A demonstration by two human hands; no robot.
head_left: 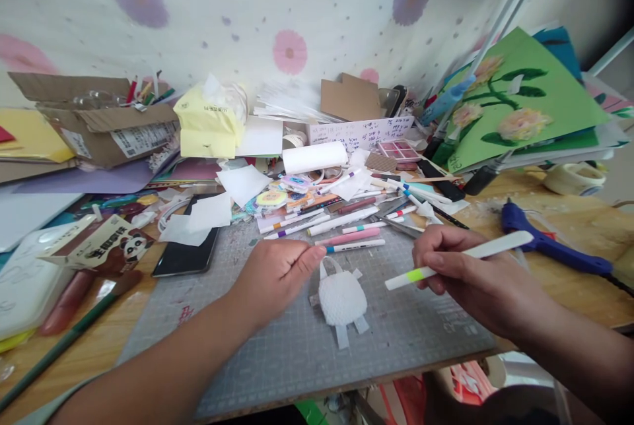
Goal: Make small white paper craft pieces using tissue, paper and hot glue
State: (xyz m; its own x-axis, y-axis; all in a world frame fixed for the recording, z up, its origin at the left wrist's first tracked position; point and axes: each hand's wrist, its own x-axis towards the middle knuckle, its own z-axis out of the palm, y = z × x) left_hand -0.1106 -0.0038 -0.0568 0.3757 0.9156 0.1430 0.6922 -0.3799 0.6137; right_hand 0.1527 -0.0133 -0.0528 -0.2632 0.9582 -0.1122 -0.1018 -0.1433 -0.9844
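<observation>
My right hand point(463, 270) grips a white marker point(483, 249) with a yellow-green band, tilted above the cutting mat point(411, 346). Closed, with thumb pressed to the curled fingers, my left hand point(280, 273) is beside a white marker with a blue band point(355, 245). The left thumb tip meets that marker's blue end in view; whether it holds the marker or something small is hidden. Between my hands, a small white puffy, textured piece point(343, 297) lies on the mat, with a loop at its top and pale strips sticking out around its edge.
Behind my hands lie many loose markers point(341, 220), paper scraps point(242, 184) and a white roll point(316, 158). A dark phone-like slab point(188, 250) and a panda-printed box point(106, 243) are left. A blue glue gun point(549, 240) lies right, below green flower artwork point(525, 95).
</observation>
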